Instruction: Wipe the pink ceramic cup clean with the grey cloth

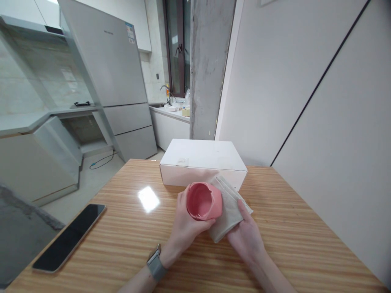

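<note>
My left hand is wrapped round a pink faceted pot, its round opening tipped toward me so that the hollow inside shows. In my right hand lies a folded grey-beige cloth, with the thumb on top and the other fingers hidden beneath. The cloth is right beside the pot and seems to touch its right side. Both hands are above the wooden table. A watch with a grey band sits on my left wrist.
A closed white box stands at the table's far edge, just behind the pot. A black-screened phone lies near the left edge. Beyond are a grey fridge, a sink counter and a concrete pillar.
</note>
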`<action>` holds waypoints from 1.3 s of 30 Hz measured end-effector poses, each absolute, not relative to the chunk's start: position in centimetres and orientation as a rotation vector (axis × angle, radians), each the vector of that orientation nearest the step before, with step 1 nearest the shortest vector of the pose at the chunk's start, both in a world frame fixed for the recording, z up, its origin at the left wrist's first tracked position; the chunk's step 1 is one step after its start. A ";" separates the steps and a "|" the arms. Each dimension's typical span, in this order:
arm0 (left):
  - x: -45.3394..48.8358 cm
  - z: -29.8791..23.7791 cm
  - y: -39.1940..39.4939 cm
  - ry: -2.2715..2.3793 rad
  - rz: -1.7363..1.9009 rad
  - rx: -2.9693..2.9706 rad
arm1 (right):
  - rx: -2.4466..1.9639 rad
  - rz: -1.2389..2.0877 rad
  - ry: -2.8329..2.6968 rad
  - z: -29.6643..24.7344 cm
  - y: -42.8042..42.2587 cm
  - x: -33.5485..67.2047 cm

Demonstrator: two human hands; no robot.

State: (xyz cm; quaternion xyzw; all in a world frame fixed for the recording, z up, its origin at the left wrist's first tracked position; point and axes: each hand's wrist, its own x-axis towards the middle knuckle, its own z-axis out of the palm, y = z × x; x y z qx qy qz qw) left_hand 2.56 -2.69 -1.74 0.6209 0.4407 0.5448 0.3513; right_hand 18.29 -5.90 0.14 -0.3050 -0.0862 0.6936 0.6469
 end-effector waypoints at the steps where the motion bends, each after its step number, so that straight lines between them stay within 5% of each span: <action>1: 2.5 -1.6 -2.7 1.145 1.418 1.651 | -0.699 1.582 -0.210 0.0 -5.8 18.4; 14: 1.2 -1.2 -1.7 1.264 1.438 1.725 | -0.844 1.493 -0.152 -0.1 -6.1 20.5; 23: 1.0 -0.9 -1.5 1.304 1.386 1.650 | -0.862 1.929 -0.256 -2.1 -13.0 28.3; 30: 1.4 -1.3 -1.6 1.295 1.346 1.657 | -1.201 1.905 -0.629 -1.6 -16.2 31.3; 39: 1.7 -1.3 -2.1 1.206 1.336 1.778 | -1.672 1.176 -1.202 -2.2 -15.5 34.0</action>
